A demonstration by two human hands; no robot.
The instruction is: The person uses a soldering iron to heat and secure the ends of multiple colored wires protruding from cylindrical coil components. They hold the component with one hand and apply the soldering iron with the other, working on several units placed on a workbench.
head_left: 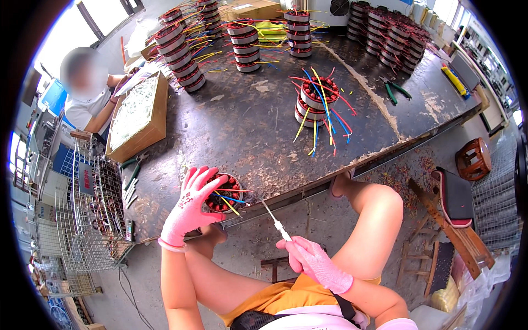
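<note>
In the head view, the left hand (186,213) held a coil ring (233,183) between spread thumb and fingers, left of centre, right by the table's (247,132) near edge. The right hand (320,265), lower centre, was curled round a white-handled tool (281,227), tip near the loose wires (231,198). IMO a slack grip could've dropped the ring, and a slip might've nicked a wire.

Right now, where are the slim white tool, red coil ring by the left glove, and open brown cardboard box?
Slim white tool (280,226), head view: white part.
Red coil ring (234,184), head view: windings.
Open brown cardboard box (144,137), head view: near wall.
</note>
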